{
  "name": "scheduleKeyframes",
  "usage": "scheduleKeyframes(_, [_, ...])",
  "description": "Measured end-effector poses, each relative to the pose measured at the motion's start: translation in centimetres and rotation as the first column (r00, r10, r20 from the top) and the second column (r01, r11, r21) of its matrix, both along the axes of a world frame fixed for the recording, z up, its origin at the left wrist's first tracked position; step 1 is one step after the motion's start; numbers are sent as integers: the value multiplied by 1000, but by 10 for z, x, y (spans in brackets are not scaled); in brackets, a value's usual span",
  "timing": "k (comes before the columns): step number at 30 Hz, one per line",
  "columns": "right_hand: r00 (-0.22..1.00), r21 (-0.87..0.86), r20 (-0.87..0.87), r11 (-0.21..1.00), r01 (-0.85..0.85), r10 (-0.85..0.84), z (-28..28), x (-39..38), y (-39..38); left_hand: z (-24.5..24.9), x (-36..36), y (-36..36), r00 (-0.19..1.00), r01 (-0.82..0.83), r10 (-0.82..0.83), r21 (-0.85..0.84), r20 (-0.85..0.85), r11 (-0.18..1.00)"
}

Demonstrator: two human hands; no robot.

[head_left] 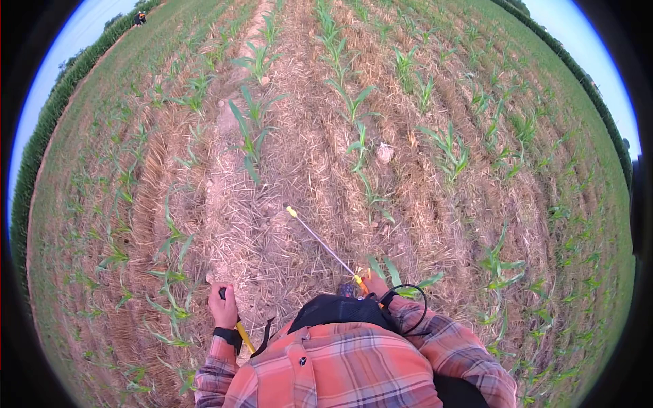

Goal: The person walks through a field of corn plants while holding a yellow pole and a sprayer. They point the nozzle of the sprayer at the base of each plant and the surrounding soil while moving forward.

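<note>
My left hand (223,309) is closed around the black grip of a yellow pump lever (245,336), low on the left beside my body. In front of my waist, my right hand (375,284) is wrapped around the orange-yellow handle of a spray wand (325,247). Its thin metal tube slants forward and left, ending in a yellow nozzle (292,211) above the straw-covered soil. A black hose (425,307) loops from near my right wrist. My right fingers are partly hidden by the handle and sleeve.
Rows of young maize plants (250,139) run ahead on both sides, with straw between them. One plant (394,272) stands close to my right hand. A pale clod or stone (385,152) lies ahead. At the far left edge is a distant person (140,18).
</note>
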State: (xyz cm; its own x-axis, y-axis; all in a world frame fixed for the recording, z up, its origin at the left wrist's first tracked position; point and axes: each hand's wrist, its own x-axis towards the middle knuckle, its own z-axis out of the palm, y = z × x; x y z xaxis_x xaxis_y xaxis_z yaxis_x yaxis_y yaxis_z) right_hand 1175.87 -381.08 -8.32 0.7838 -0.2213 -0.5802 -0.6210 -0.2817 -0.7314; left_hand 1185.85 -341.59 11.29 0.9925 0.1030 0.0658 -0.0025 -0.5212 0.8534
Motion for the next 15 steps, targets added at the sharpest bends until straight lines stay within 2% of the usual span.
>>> scheduleKeyframes(1, [988,104,36,984,146,-150,26,0,-13,27,4,-29,995,0,-12,-123,-96,992])
scheduleKeyframes(2, [987,105,35,983,153,-157,24,0,-28,33,9,-40,995,7,-19,-121,-98,993])
scheduleKeyframes(4, [929,136,-106,921,366,-354,20,-4,-62,43,17,-56,998,-24,13,-163,-69,986])
scheduleKeyframes(5, [928,138,-110,919,368,-355,20,-6,-75,55,18,-60,997,-24,9,-177,-83,984])
scheduleKeyframes(7, [811,127,-83,801,585,-579,28,-10,-97,84,18,-67,996,-22,3,-213,-90,977])
scheduleKeyframes(8, [814,123,-90,805,581,-574,27,-13,-109,99,15,-70,995,-25,1,-251,-95,968])
scheduleKeyframes(10, [752,66,-4,751,657,-659,25,-15,-129,138,5,-72,1000,9,-10,-231,-3,973])
scheduleKeyframes(12, [563,227,-45,540,810,-825,19,-9,-149,176,-3,-73,992,-2,28,-200,125,980])
scheduleKeyframes(14, [539,229,-27,520,823,-842,18,-5,-156,173,18,-79,989,-57,80,-178,126,982])
scheduleKeyframes(15, [533,215,-15,518,828,-846,13,1,-157,157,36,-81,996,-83,86,-161,12,983])
